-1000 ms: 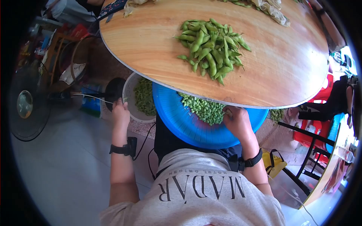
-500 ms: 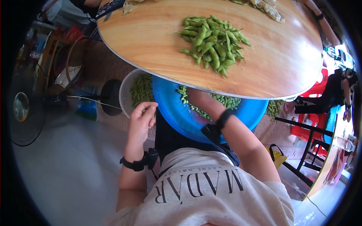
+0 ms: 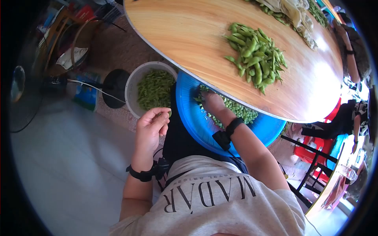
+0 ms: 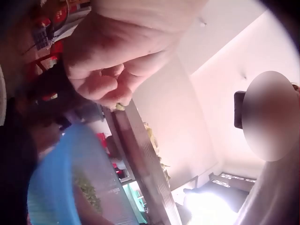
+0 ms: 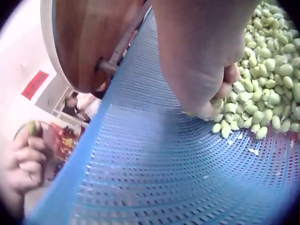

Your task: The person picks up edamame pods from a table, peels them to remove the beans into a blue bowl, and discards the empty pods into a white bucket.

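My left hand [image 3: 149, 128] is raised beside the blue basket's left rim, pinching a small green soybean pod [image 5: 32, 127] between thumb and fingertips. Most of the pod is hidden by the fingers. My right hand [image 3: 214, 103] reaches across into the blue basket [image 3: 189, 118], just under the table edge. Its fingers curl down into the shelled soybeans [image 5: 269, 89], and a pale green bit shows at the fingertips in the right wrist view. The basket has perforated walls and sits over my lap.
A heap of soybean pods [image 3: 258, 55] lies on the round wooden table [image 3: 189, 43], whose edge overhangs the basket. On the floor at left stands a white bucket [image 3: 132, 84] with green pods inside. A fan [image 3: 17, 84] is farther left; another person's arm [image 3: 350, 59] shows at right.
My right hand has crossed leftward from the basket's right side to the beans. The left hand has come from beside the bucket toward the basket. The head view has shifted.
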Available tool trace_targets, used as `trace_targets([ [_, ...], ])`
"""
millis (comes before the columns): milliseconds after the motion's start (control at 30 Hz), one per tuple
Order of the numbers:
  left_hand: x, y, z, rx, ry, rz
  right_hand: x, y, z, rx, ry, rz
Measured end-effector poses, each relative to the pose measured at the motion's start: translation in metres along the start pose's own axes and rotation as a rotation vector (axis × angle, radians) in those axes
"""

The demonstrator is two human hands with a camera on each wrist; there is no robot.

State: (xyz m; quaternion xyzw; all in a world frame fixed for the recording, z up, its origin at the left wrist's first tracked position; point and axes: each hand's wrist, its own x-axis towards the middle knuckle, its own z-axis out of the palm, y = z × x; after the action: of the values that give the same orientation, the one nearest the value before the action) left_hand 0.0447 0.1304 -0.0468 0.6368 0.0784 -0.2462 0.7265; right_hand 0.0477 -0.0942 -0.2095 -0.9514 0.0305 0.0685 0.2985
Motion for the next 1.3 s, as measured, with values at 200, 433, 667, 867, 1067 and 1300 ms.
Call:
trace_targets([
  [200, -0.004, -0.001, -0.027, -0.152, 0.087, -0.063, -0.009, 0.003, -0.027, 0.193, 0.193, -0.04],
  [433, -0.009, 0.01, 0.002, -0.217, 0.047, -0.006, -0.026, -0.112, -0.109, 0.87, -0.121, 0.013],
  [667, -0.026, 0.01, 0.052, 0.057, -0.101, 0.071, -0.084, -0.103, -0.138, 1.221, -0.36, 0.092],
  [867, -0.034, 0.0, 0.095, 0.295, -0.196, 0.181, -0.125, -0.082, -0.158, 1.246, -0.29, 0.107],
  [1067, -0.034, 0.001, 0.122, 0.361, -0.273, 0.182, -0.142, -0.066, -0.172, 1.163, -0.168, 0.087],
  [1300, -0.017, 0.0, 0.123, -0.236, -0.443, -0.379, -0.151, -0.056, -0.166, 1.354, -0.075, 0.144],
])
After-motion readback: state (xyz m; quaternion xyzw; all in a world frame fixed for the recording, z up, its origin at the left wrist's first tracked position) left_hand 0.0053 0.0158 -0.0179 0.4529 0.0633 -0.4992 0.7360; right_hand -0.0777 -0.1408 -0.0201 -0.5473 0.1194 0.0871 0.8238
